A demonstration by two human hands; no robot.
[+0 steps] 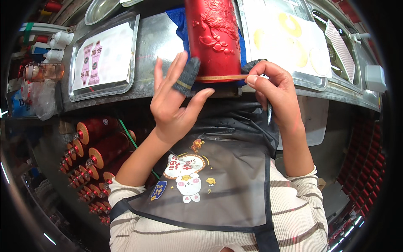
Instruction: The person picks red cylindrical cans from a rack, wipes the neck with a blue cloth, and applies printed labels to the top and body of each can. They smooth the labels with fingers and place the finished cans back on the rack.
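**A:** Red cylinder: where, and what are the hands doing?

**B:** It stands at the near edge of the counter, top centre, on a blue cloth. Embossed red relief on its side, gold band round the bottom rim. Left hand is open with fingers spread; a dark knitted finger cot on one finger touches the cylinder's lower left edge. Right hand is closed in a pinch on the gold band at the lower right, also with a dark cot on one finger. A thin metal tool hangs down from that hand's palm.

**A:** Surface, largest first?

**B:** Counter is sheet metal, worn. Left metal tray holds a white sheet with two pink printed label strips. Right metal tray holds a white sheet with pale yellow round stickers. Further right is a striped pink sheet, then a white box at the edge.

**A:** Rest of the room?

**B:** Lower left there's a stack of red cylinders with gold end caps lying on their sides. More red ones line the right rim. Far left are a clear plastic bag and a pink bottle. The person wears a grey apron with a cartoon patch over a striped top.
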